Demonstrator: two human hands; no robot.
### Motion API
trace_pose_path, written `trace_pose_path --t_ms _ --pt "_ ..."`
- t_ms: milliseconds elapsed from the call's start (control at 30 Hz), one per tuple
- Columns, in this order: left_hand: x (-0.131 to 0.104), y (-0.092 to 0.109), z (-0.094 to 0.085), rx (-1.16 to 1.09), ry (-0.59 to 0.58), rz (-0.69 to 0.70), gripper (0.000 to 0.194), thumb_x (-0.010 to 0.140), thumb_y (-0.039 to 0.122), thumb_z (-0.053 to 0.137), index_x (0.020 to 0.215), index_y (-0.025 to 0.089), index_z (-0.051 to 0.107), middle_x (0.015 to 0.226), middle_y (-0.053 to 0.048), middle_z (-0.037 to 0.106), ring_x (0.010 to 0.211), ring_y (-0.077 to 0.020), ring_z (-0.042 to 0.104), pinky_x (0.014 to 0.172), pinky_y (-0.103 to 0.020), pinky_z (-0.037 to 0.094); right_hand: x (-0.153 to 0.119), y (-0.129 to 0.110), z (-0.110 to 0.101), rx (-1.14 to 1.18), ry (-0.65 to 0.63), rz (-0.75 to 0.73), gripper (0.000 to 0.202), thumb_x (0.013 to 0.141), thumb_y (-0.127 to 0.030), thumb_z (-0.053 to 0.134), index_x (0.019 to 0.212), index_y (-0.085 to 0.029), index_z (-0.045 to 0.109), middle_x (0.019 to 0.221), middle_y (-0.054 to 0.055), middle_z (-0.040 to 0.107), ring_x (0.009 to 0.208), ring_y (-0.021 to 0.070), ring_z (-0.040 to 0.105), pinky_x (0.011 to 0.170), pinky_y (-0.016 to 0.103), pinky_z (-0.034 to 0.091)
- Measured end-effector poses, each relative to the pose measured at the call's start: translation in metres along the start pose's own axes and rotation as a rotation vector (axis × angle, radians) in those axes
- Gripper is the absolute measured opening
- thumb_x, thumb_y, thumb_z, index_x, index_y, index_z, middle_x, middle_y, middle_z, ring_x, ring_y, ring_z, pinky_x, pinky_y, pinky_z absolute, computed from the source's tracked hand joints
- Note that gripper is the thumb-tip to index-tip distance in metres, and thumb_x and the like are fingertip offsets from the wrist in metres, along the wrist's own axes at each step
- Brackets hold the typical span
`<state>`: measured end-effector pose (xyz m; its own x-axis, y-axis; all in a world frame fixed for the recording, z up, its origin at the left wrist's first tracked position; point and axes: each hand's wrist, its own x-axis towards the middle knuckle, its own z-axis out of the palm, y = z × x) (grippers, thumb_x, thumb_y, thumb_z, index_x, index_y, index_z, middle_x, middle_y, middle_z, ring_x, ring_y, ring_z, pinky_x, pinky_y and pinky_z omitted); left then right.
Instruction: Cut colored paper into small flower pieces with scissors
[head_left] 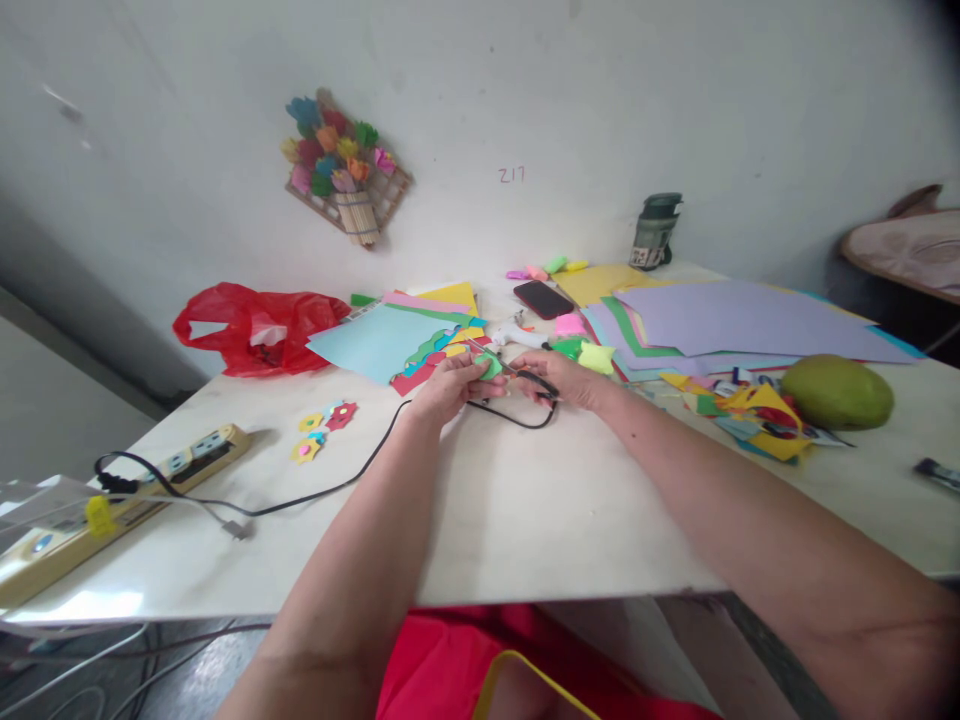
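My left hand (454,388) is closed on a small piece of green paper (489,366) above the middle of the table. In my right hand (559,378) is a pair of scissors (537,382) with dark handles, its blades pointing left at the green paper. Just behind my hands lies a white glue gun (519,333), whose black cord (330,492) runs under my wrists toward the left. Small cut paper flowers (307,448) in yellow, red and blue rest on the table, left of my left hand.
Colored paper sheets (720,315) are stacked at right, behind paper scraps (765,420) and a green fruit (838,392). More sheets (375,340) and a red plastic bag (259,325) are at left. A phone (543,299) and a bottle (656,232) stand farther back; a power strip (187,465) is front left.
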<state>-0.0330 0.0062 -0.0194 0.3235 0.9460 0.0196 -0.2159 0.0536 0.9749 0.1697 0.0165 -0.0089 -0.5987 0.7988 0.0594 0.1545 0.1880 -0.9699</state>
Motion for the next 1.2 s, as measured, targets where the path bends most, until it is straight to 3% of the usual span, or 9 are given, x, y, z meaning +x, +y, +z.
trace_pose_path --t_ms 367,1000,1200 --pt "0.001 -0.001 -0.001 -0.008 -0.012 -0.001 0.021 0.077 0.029 0.072 0.079 0.013 0.059 0.068 -0.004 0.069 0.061 -0.0158 0.070 0.065 -0.023 0.054 0.006 0.012 -0.004 -0.008 0.001 -0.022 0.022 0.073 -0.026 0.064 0.093 -0.016 0.059 0.052 -0.007 0.050 0.038 0.0065 0.042 0.035 0.018 0.035" --pt "0.000 0.000 -0.001 -0.013 0.087 -0.009 0.021 0.074 0.026 0.074 0.079 0.012 0.060 0.071 -0.005 0.070 0.065 -0.0158 0.070 0.072 -0.028 0.056 0.002 0.003 -0.002 0.009 0.001 -0.013 0.028 0.072 -0.032 0.069 0.092 -0.017 0.057 0.048 -0.009 0.049 0.037 0.0065 0.040 0.035 0.019 0.035" --pt "0.001 -0.001 -0.002 -0.027 0.108 0.044 0.021 0.073 0.027 0.074 0.077 0.013 0.058 0.074 -0.005 0.070 0.063 -0.0142 0.069 0.071 -0.027 0.056 0.002 0.003 -0.002 0.024 0.003 -0.019 0.030 0.070 -0.032 0.071 0.093 -0.017 0.057 0.049 -0.009 0.049 0.038 0.0064 0.042 0.035 0.018 0.036"
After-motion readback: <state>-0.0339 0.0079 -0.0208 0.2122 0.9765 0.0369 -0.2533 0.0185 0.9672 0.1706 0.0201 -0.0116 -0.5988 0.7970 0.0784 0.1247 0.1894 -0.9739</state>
